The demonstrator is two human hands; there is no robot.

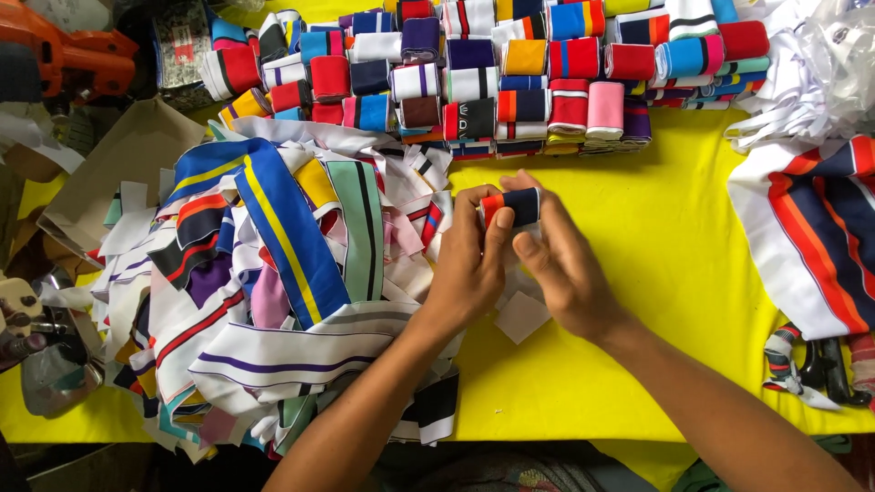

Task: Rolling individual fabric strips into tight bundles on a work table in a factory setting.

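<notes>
Folded band (512, 206), navy with an orange stripe, sits mid-frame between our left hand (469, 264) and right hand (561, 264), fingers of both pinched closed on it. We judge much done: rows of folded bands (510, 73) fill the top of the yellow bench (656, 273). A large loose heap (273, 273) at left remains

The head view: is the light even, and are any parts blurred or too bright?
In the head view the light is soft and even on the yellow table; the hands and the folded strip look sharp with faint shadows; the white cloth at top right looks washed out; the bottom edge is dark.
</notes>
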